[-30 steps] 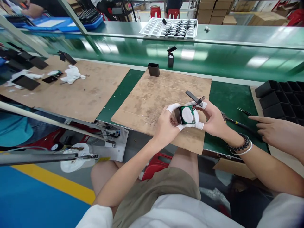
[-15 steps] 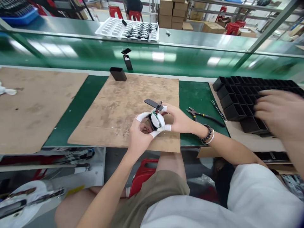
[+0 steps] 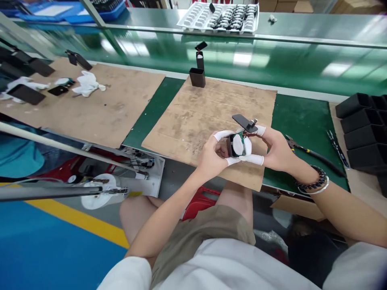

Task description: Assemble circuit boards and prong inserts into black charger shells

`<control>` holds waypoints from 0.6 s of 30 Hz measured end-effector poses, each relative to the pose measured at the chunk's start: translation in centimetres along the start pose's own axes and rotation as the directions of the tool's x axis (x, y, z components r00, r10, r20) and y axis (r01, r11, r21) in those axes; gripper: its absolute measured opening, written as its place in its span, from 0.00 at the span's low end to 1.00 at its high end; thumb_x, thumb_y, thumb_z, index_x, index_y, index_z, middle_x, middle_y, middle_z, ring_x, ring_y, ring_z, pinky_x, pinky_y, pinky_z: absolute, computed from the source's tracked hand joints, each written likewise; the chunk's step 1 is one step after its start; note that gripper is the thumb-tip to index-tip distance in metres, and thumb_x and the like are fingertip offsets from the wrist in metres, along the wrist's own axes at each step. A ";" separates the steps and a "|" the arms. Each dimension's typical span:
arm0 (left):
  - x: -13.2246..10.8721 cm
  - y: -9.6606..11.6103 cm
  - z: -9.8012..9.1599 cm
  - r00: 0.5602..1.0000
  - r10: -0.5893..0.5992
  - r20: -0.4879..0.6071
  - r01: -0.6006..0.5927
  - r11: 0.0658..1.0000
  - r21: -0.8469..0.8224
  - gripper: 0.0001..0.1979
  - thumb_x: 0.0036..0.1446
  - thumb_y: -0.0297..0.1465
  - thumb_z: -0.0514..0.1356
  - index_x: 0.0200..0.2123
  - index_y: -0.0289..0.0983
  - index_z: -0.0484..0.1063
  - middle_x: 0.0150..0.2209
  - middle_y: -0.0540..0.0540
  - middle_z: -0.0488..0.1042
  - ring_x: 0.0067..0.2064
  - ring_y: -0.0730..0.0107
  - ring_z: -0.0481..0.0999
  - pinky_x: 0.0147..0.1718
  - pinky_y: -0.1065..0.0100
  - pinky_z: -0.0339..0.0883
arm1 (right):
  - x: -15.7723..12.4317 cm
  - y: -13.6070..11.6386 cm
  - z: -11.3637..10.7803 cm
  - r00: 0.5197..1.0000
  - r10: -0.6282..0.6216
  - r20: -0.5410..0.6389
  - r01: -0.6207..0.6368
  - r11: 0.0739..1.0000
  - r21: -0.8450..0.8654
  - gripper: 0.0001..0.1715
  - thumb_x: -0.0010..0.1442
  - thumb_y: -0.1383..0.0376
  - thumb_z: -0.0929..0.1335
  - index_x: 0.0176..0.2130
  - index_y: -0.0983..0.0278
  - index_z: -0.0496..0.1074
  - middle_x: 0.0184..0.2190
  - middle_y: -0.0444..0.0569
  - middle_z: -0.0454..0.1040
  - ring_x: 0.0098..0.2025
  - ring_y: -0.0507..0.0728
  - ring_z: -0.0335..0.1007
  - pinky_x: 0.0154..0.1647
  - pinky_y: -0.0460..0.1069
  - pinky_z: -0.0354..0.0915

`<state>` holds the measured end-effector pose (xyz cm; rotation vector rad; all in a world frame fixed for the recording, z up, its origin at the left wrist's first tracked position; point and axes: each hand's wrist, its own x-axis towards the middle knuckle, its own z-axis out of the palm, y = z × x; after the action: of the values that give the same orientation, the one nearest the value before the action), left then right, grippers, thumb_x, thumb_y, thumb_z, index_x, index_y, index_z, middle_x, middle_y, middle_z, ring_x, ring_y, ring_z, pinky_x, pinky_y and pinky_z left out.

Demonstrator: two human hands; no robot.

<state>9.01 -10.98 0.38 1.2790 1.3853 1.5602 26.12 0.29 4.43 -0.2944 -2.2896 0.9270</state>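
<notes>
Over the front of the cardboard sheet (image 3: pixel 193 117), both hands are closed around one small black electronic device (image 3: pixel 230 146). It shows a white oval part (image 3: pixel 238 145), a strip of green circuit board and a black flat cap (image 3: pixel 242 122) sticking up on thin wires. My left hand (image 3: pixel 210 157) wraps the black body from the left, white covers on its finger and thumb tips. From the right, my right hand (image 3: pixel 276 149) grips around the white part and the cap's base, also with white fingertip covers. The palms hide part of the body.
Cutting pliers (image 3: pixel 314 155) and tweezers (image 3: pixel 337 147) lie to the right, near black open boxes (image 3: pixel 364 129). Behind stand a black box (image 3: pixel 197 77) and a similar device (image 3: pixel 200 60). A white tray (image 3: pixel 189 24) sits on the shelf; white gloves (image 3: pixel 87 83) lie left.
The view has swung to the left, so the bench appears shifted right. Another person's hand over the black boxes is out of view. Both my hands keep their hold on the device.
</notes>
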 end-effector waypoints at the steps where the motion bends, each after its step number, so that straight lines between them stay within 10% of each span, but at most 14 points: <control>1: -0.1 0.1 0.0 1.000 0.019 0.001 -0.019 1.000 0.007 0.32 0.43 0.35 0.76 0.51 0.40 0.72 0.45 0.46 0.75 0.27 0.80 0.69 0.28 0.70 0.71 | 0.0 -0.1 0.0 1.000 -0.011 -0.003 0.011 1.000 -0.005 0.30 0.49 0.48 0.81 0.45 0.61 0.77 0.43 0.52 0.80 0.43 0.63 0.78 0.48 0.57 0.76; 18: -0.6 2.6 -0.5 0.992 0.125 0.027 -0.127 0.988 0.093 0.30 0.47 0.33 0.76 0.52 0.42 0.72 0.48 0.46 0.72 0.27 0.80 0.71 0.30 0.69 0.74 | -1.1 0.6 0.1 0.988 -0.125 -0.094 0.132 0.989 0.071 0.39 0.48 0.57 0.82 0.58 0.49 0.75 0.52 0.50 0.80 0.52 0.69 0.79 0.54 0.64 0.74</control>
<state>8.98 -12.21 2.82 1.4613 1.4034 1.5754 26.87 0.14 3.43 -0.1493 -2.1584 0.9154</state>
